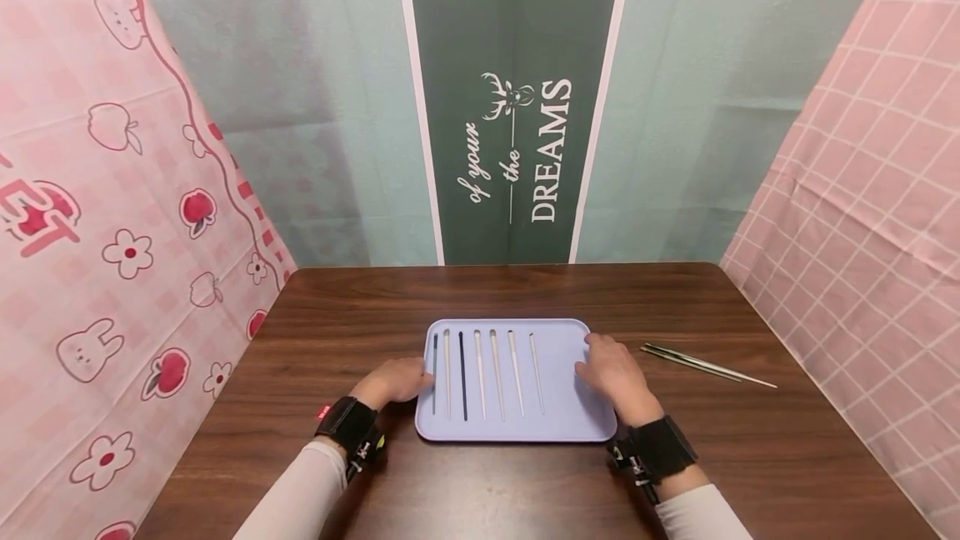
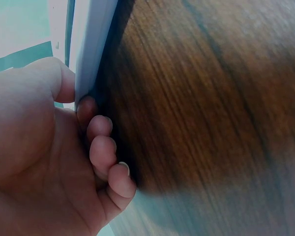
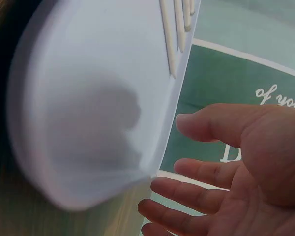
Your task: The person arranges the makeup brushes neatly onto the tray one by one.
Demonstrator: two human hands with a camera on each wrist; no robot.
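A lavender tray (image 1: 562, 398) lies on the wooden table, with several slim makeup brushes set side by side across its left and middle part. Most have pale handles; one brush (image 1: 463, 377) is dark. My left hand (image 1: 395, 380) pinches the tray's left rim, thumb over the edge and fingers curled below it, as the left wrist view shows. At the opposite side, my right hand (image 1: 615, 369) is beside the right rim, thumb reaching over the tray. Its fingers (image 3: 191, 194) are loosely extended and spread in the right wrist view, holding nothing.
Right of the tray, a few thin greenish and pale sticks (image 1: 701, 365) lie on the table (image 1: 360, 307). Pink printed cloth (image 1: 135, 232) hangs at the left, pink checked cloth (image 1: 870, 207) at the right, and a green cloth with lettering (image 1: 510, 40) behind.
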